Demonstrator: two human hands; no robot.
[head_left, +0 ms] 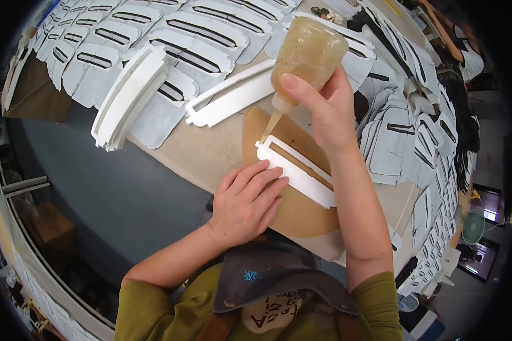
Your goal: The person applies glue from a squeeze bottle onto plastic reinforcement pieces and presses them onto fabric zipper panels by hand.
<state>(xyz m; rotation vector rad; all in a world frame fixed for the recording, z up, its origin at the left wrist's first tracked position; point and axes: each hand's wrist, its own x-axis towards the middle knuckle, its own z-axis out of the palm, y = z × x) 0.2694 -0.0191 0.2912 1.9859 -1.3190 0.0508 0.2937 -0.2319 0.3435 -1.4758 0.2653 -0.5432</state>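
Across the middle of the scene runs a pale bench [196, 150], its far and right parts covered by rows of overlapping grey pieces [148, 120] with dark-edged slots. At its near edge lies a tan sheet [307, 219] with a curved outline. To the left, a curved stack of white slotted parts [128, 105] overlaps the nearest grey pieces. Just beyond the sheet lies a long white frame [233, 108]. Above the sheet's far side, a cloudy, yellowish bottle [310, 54] is tipped nozzle-down, gripped between the thumb and fingers of the right hand [333, 111]; those fingers are mostly hidden. The left hand [247, 199] is palm down, its fingers slightly spread, fingertips on a smaller white slotted strip [301, 181] lying on the sheet. The bottle's narrow nozzle [272, 126] points at the strip's far-left end; whether it touches is unclear.
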